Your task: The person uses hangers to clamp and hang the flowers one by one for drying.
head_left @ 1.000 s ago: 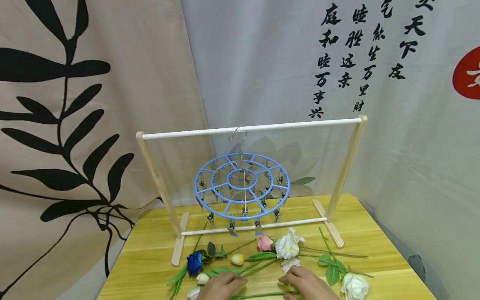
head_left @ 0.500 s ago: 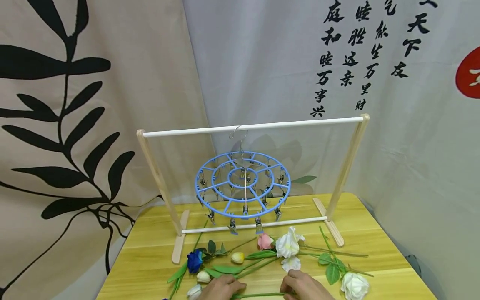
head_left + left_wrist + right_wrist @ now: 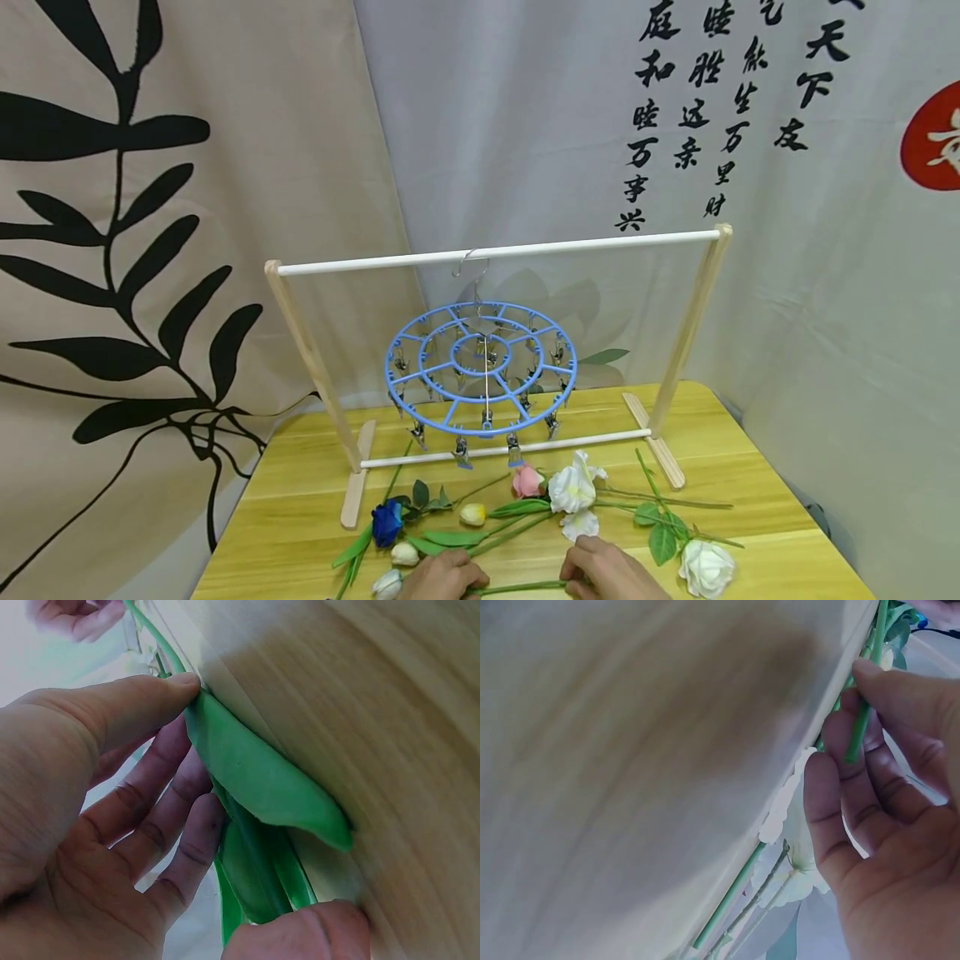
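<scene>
At the table's front, my left hand (image 3: 442, 577) pinches a green artificial flower stem (image 3: 525, 587) between thumb and fingers, where a broad leaf (image 3: 262, 765) joins it. My right hand (image 3: 609, 571) pinches the same stem near its cut end; the right wrist view shows that stem end (image 3: 859, 735) between thumb and fingertips. The stem lies low and roughly level between both hands. Its flower head is hidden in the head view. A pinkish rounded shape (image 3: 300, 934) sits at the bottom of the left wrist view; I cannot tell what it is.
Other artificial flowers lie around: a blue rose (image 3: 387, 523), pale tulips (image 3: 405, 554), a yellow-white tulip (image 3: 472, 514), a pink rose (image 3: 528, 482), a large white bloom (image 3: 573, 487) and a white rose (image 3: 707, 568). Behind, a blue round clip hanger (image 3: 442, 400) hangs from a rack (image 3: 600, 246).
My right hand has moved slightly left, and its fingers have closed onto the stem end. The left hand has stayed nearly in place. The view has shifted slightly.
</scene>
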`<state>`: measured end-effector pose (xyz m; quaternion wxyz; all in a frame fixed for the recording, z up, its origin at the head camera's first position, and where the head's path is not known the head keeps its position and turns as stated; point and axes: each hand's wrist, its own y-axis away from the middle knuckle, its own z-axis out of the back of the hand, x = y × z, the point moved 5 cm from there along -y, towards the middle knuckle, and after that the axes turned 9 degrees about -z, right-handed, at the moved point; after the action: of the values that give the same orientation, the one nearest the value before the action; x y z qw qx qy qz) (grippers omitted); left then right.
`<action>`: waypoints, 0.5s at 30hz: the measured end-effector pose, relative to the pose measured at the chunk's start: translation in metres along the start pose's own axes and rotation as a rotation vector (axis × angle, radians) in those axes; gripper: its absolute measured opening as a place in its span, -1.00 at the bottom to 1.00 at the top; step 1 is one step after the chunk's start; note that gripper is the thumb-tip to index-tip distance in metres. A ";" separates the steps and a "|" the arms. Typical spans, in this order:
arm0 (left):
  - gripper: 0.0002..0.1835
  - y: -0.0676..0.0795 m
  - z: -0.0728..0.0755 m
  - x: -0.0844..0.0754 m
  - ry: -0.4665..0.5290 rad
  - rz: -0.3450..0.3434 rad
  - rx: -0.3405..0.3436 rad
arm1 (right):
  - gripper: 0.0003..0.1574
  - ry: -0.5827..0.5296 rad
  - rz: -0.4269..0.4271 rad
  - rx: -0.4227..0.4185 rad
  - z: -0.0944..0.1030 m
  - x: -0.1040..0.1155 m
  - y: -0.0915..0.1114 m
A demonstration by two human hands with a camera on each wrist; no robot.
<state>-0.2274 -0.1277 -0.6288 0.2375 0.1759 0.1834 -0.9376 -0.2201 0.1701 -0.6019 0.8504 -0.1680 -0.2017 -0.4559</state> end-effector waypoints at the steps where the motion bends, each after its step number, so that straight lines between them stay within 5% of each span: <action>1: -0.68 -0.001 0.003 -0.003 -0.002 0.009 0.004 | -0.80 -0.005 -0.006 0.000 0.001 0.000 0.000; 10: -0.90 0.000 0.004 -0.005 0.006 0.040 -0.027 | -0.89 -0.146 -0.015 -0.038 0.015 0.004 0.002; 15: -0.89 0.002 -0.004 0.005 -0.015 0.072 -0.029 | -0.79 -0.227 0.043 -0.177 0.027 0.008 0.006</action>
<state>-0.2296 -0.1296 -0.6351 0.2749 0.1720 0.1885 -0.9270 -0.2160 0.1805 -0.5754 0.8136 -0.2970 -0.2519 -0.4317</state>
